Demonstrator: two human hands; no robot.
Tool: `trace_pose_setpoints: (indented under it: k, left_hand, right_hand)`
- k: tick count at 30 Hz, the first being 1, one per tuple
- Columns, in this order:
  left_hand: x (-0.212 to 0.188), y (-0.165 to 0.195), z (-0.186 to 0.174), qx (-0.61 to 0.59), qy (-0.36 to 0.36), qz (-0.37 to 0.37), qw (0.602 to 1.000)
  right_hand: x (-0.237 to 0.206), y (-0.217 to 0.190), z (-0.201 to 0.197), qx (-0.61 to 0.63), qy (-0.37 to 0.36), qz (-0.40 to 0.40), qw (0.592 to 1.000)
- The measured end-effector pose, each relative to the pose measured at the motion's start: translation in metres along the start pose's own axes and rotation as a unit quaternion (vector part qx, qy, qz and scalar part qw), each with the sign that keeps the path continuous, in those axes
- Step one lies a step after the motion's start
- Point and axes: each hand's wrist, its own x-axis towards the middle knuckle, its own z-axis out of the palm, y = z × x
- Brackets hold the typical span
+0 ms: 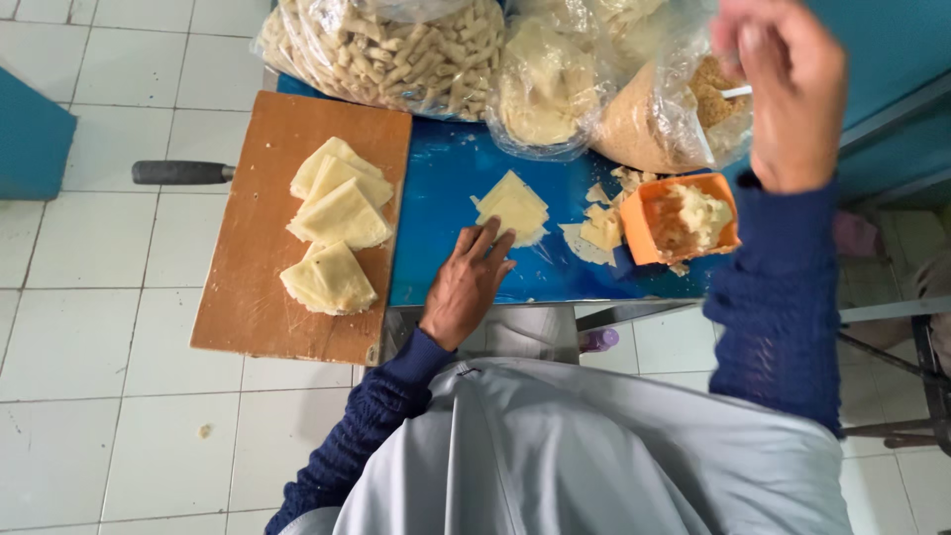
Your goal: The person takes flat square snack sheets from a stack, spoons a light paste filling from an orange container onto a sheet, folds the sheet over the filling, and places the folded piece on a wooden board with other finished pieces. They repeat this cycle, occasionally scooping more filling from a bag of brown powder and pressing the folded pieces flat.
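Note:
My left hand (468, 280) rests flat on the blue table (446, 198), its fingertips touching the near edge of a pale yellow folded dough wrapper (513, 206). Raised close to the camera at the upper right, my right hand (792, 84) has its fingers closed around a small white utensil (734, 92), over a clear bag of brown crumbs (649, 124). An orange square tub (644, 223) with pale mashed filling sits below that hand. Several folded triangular wrappers (337, 213) lie stacked on a brown wooden board (258, 287) at the left.
Clear bags of stick-shaped snacks (396, 50) and pale dough sheets (545, 89) crowd the table's far side. Scraps of wrapper (599, 233) lie beside the tub. A dark handle (178, 172) juts out left of the board. White floor tiles (89, 347) surround the table.

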Motion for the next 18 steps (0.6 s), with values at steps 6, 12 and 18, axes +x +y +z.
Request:
trace_pose_setpoints:
  k: [6,12,18]
  left_hand:
    - [0.001,0.001,-0.003,-0.018,-0.003,-0.004,1.000]
    - [0.001,0.000,-0.006,-0.013,-0.006,-0.001,1.000]
    - [0.000,0.000,-0.006,0.001,-0.008,-0.003,1.000]
  right_hand:
    - [-0.090,0.045,-0.072,-0.318,0.006,0.025,0.948]
    - [-0.106,0.073,-0.074,-0.407,-0.032,0.118,0.905]
    - [-0.094,0.074,-0.058,-0.389,-0.039,0.150,0.908]
